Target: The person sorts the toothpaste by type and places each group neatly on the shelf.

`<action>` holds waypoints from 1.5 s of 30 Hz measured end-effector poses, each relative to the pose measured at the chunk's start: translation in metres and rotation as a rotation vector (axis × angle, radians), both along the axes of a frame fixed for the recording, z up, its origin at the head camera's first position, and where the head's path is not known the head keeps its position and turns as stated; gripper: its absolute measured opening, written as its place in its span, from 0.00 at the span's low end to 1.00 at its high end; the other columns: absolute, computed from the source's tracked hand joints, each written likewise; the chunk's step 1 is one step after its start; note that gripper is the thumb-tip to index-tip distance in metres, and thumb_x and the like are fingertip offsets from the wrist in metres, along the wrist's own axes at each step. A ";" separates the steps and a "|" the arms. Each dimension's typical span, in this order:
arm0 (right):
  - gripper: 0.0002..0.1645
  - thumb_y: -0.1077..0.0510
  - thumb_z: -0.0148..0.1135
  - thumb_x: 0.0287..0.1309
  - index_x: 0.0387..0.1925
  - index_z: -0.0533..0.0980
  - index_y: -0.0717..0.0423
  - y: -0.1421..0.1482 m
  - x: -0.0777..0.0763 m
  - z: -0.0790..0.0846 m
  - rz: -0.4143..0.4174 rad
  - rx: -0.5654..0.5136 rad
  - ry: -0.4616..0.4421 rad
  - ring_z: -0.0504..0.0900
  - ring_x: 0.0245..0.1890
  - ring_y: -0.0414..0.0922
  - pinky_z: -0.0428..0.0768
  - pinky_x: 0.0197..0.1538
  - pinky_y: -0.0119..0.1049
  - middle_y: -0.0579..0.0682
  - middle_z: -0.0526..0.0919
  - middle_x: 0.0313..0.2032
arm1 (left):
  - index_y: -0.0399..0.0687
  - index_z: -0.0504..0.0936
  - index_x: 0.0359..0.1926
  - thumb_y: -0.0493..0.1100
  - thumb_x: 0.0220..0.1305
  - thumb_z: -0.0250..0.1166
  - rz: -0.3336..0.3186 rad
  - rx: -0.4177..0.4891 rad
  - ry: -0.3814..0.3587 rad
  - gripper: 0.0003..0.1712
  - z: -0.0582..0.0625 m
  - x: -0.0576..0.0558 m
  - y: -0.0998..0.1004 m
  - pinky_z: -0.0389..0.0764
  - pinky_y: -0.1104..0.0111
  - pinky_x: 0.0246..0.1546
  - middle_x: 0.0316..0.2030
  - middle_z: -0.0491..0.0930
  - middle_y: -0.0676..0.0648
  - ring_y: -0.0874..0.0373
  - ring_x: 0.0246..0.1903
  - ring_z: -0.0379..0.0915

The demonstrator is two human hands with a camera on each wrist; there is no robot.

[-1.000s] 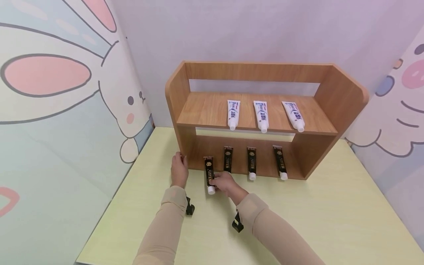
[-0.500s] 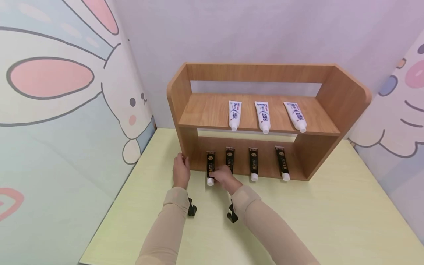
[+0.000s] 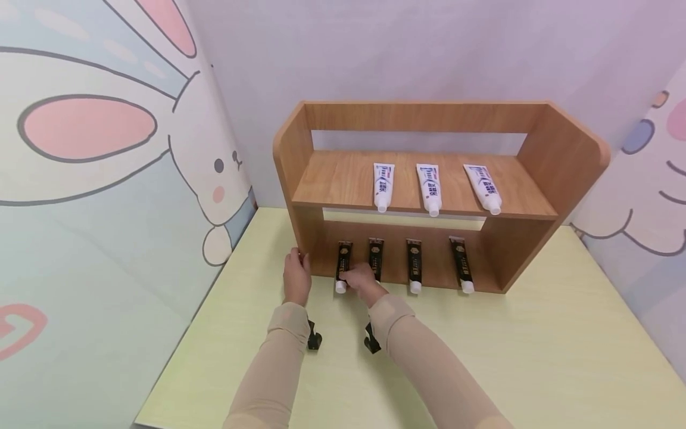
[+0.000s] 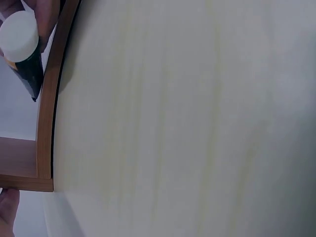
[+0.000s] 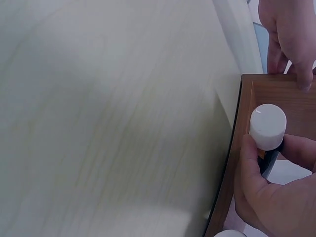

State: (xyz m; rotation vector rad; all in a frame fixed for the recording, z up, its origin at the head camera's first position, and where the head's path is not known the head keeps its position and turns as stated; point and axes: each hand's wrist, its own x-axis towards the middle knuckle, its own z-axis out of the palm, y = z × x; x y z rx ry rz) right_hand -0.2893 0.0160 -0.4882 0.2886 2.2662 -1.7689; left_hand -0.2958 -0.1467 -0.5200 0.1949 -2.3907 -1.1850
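Note:
A black toothpaste tube lies at the left end of the lower shelf, its white cap pointing toward me past the front edge. My right hand pinches it near the cap, thumb on one side and fingers on the other in the right wrist view. My left hand grips the front edge of the wooden rack's left side panel; its thumb reaches inside and its fingers stay outside. Several black tubes stand in a row, the closest one partly hidden behind my right hand.
Three white toothpaste tubes, one in the middle, lie on the upper shelf. To the right on the lower shelf are more black tubes. The rack stands on a pale yellow table against the wall.
My right hand has pushed the black tube back, away from me, onto the lower shelf, lining it up with the others. The left hand stays on the side panel.

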 end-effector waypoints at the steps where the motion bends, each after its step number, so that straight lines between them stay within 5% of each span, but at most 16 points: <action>1: 0.20 0.69 0.63 0.56 0.49 0.73 0.76 0.000 -0.001 0.000 -0.001 0.008 0.001 0.76 0.36 0.52 0.81 0.41 0.44 0.63 0.76 0.42 | 0.39 0.69 0.47 0.41 0.74 0.55 0.001 0.001 -0.002 0.09 0.000 0.000 0.000 0.77 0.53 0.37 0.39 0.71 0.39 0.44 0.36 0.73; 12: 0.18 0.64 0.64 0.59 0.48 0.75 0.73 -0.001 -0.006 0.001 0.001 0.112 0.005 0.78 0.34 0.51 0.80 0.42 0.45 0.61 0.78 0.40 | 0.39 0.69 0.48 0.42 0.74 0.55 -0.006 0.016 -0.012 0.10 -0.001 0.001 0.000 0.78 0.54 0.39 0.40 0.71 0.39 0.44 0.38 0.73; 20: 0.14 0.59 0.66 0.58 0.39 0.80 0.69 -0.005 -0.007 -0.005 -0.013 0.230 0.089 0.73 0.28 0.49 0.71 0.28 0.37 0.55 0.77 0.31 | 0.40 0.69 0.48 0.41 0.74 0.55 0.000 0.014 -0.007 0.09 0.000 0.003 0.001 0.78 0.53 0.40 0.40 0.71 0.39 0.44 0.39 0.73; 28: 0.21 0.59 0.65 0.59 0.48 0.77 0.72 -0.004 -0.004 -0.003 -0.010 0.249 0.119 0.76 0.38 0.54 0.78 0.39 0.44 0.62 0.80 0.44 | 0.40 0.69 0.48 0.41 0.73 0.56 -0.014 0.037 -0.015 0.10 0.000 0.001 0.002 0.78 0.53 0.42 0.41 0.71 0.40 0.44 0.40 0.73; 38: 0.24 0.56 0.63 0.63 0.53 0.76 0.70 -0.001 -0.002 -0.008 -0.034 0.260 0.138 0.78 0.42 0.56 0.79 0.45 0.46 0.64 0.80 0.47 | 0.39 0.70 0.50 0.42 0.74 0.54 -0.017 0.005 -0.017 0.11 -0.001 0.000 0.006 0.77 0.53 0.41 0.41 0.72 0.39 0.44 0.40 0.73; 45: 0.24 0.54 0.63 0.62 0.51 0.77 0.70 -0.003 -0.002 -0.012 -0.027 0.273 0.155 0.78 0.44 0.56 0.78 0.46 0.47 0.63 0.80 0.46 | 0.37 0.70 0.49 0.40 0.74 0.55 -0.036 0.008 -0.054 0.11 0.010 0.003 0.002 0.77 0.53 0.42 0.43 0.72 0.37 0.42 0.42 0.74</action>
